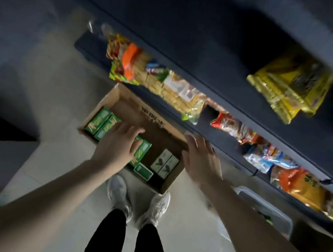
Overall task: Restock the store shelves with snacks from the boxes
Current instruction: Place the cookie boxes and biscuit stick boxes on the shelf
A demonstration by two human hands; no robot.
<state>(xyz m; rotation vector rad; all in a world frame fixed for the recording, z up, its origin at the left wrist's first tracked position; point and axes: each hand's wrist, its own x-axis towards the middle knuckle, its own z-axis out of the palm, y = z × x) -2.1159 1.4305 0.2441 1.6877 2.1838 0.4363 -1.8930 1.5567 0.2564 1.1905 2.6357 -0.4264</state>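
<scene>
In the cardboard box (122, 99) at my feet I count three green snack boxes (103, 125) I can see, one small green pack (143, 171) and two pale cartons (163, 163).

The scene is dim overall, with the dark blue-grey metal shelving (194, 34) at the top nearly swallowed in shadow. The pale tiled floor (65, 83) catches the most light and looks washed and soft. Motion blur smears the whole picture: the glossy yellow snack packets (289, 87) on the upper shelf streak, and the print on the open brown cardboard box (134, 109) is unreadable. The bare right hand (201, 160) has fuzzy, ghosted edges. Wide-angle distortion bends the shelf lines and stretches both forearms toward the lower corners.
</scene>
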